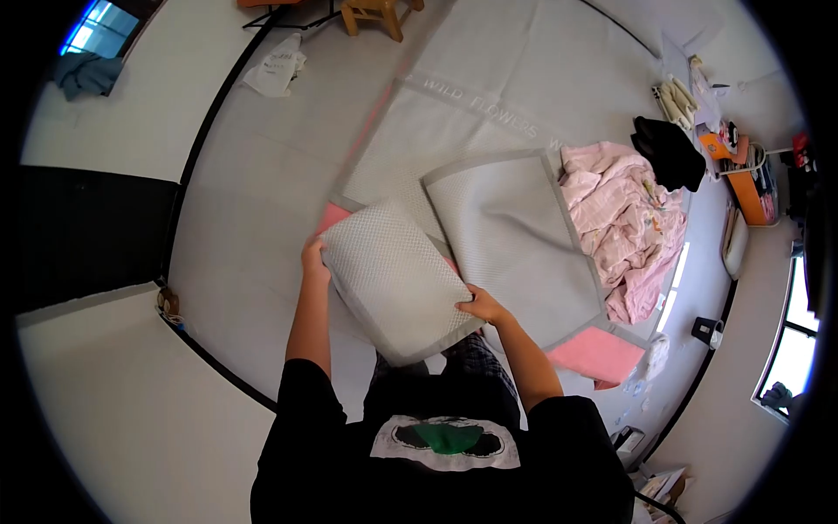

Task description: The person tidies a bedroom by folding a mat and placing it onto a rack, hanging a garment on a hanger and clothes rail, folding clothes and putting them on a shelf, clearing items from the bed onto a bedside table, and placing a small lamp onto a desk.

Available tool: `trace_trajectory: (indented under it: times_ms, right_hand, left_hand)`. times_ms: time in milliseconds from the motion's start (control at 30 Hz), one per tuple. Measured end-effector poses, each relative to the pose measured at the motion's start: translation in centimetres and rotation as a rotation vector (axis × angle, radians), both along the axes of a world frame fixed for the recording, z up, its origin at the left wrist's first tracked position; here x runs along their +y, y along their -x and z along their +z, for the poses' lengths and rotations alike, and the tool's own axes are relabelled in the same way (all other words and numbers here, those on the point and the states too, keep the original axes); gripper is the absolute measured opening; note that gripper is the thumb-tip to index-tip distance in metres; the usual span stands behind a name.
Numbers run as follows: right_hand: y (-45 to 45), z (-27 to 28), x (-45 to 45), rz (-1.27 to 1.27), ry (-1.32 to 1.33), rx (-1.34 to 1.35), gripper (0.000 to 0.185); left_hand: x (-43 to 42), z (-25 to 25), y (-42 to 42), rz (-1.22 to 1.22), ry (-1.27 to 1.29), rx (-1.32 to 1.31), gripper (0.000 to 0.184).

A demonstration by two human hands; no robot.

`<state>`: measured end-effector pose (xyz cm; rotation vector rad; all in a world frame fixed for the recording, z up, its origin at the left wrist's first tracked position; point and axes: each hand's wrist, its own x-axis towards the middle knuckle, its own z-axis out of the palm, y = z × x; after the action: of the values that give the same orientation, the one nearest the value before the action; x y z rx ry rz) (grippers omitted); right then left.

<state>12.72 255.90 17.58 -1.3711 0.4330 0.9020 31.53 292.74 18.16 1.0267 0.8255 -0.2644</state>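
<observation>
Head view: grey woven pad (397,275) held in both hands, in front of the wearer's body. Left hand (314,259) closed on its far-left corner; right hand (481,305) closed on its right edge, near the corner, thumb seemingly laid on the upper face. Little gap is left between thumb and fingers on either side; the fingertips beneath are hidden. By the look of it, opposite sides are gripped so that the pad is kept spread and its layers held together. Whether it is one folded sheet or several cannot be told.

Beyond the pad, a large grey mat (471,65) is spread, its near-left part overlapped by the pad in this view. Just right of the pad, a folded grey panel (524,231) is laid over the near part of the mat. Pink fabric (598,354) is exposed at the near-right corner, suggesting an underlayer. At the mat's right edge a crumpled pink cloth (624,218) is heaped, perhaps pushed aside; black cloth (668,155) is set just beyond it.

Writing: "WILD FLOWERS" is read on a band across the mat, then a "W", the remainder covered. Print on the white bag (275,65), well left of the mat's left edge, is too small to be read.
</observation>
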Motion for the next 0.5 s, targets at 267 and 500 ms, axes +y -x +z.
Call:
trace_trajectory:
  times_ms: [267, 500]
  right_hand:
    - [-5.3, -9.8, 4.9, -0.304, 0.148, -0.194, 0.051]
    - [-8.4, -12.3, 7.0, -0.143, 1.13, -0.106, 0.046]
  left_hand:
    - [-0.4, -7.1, -9.0, -0.295, -0.303, -0.006, 0.052]
    - [-1.1, -16.8, -5.8, -0.777, -1.065, -0.242, 0.068]
